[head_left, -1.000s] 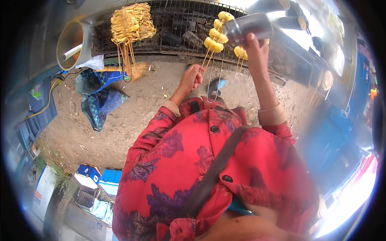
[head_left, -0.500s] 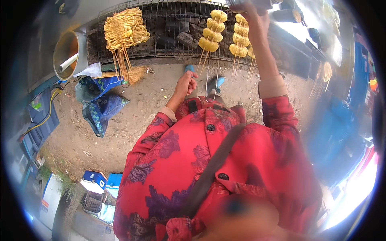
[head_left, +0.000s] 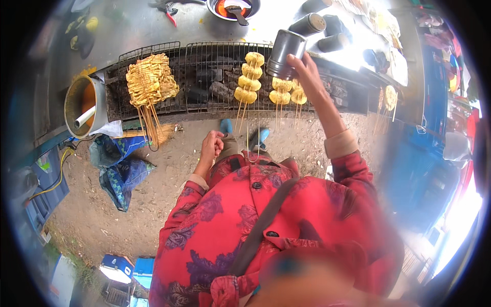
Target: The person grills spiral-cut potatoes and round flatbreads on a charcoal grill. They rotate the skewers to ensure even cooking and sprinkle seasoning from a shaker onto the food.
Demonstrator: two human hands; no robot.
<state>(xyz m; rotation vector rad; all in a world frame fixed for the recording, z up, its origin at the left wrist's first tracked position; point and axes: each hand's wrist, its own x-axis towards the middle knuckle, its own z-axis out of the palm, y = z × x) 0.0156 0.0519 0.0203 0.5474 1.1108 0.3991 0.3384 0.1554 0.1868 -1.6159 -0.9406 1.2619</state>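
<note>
My right hand (head_left: 307, 71) grips a dark metal shaker (head_left: 286, 55), tipped over the grill with its lid end low. Right beneath it, a skewer of yellow round slices (head_left: 280, 92) is partly hidden, and another such skewer (head_left: 298, 94) lies beside it. Just left is a longer row of skewered slices (head_left: 249, 79) on the wire grill (head_left: 204, 56). In front of my body, my left hand (head_left: 209, 148) hangs with fingers curled and no object visible in it. A stack of browned skewers (head_left: 151, 82) rests at the grill's left.
Other shakers (head_left: 309, 24) stand behind the grill, beside a bowl with a brush (head_left: 236, 13). A metal pot (head_left: 87, 107) sits at the left end. A U-shaped wire handle (head_left: 252, 153) juts toward me. Blue bags (head_left: 120, 174) lie on the ground.
My right hand has drawn back with the shaker, which now shows fully over the slices. The view has tilted, bringing in more of the far counter. My left hand stays curled.
</note>
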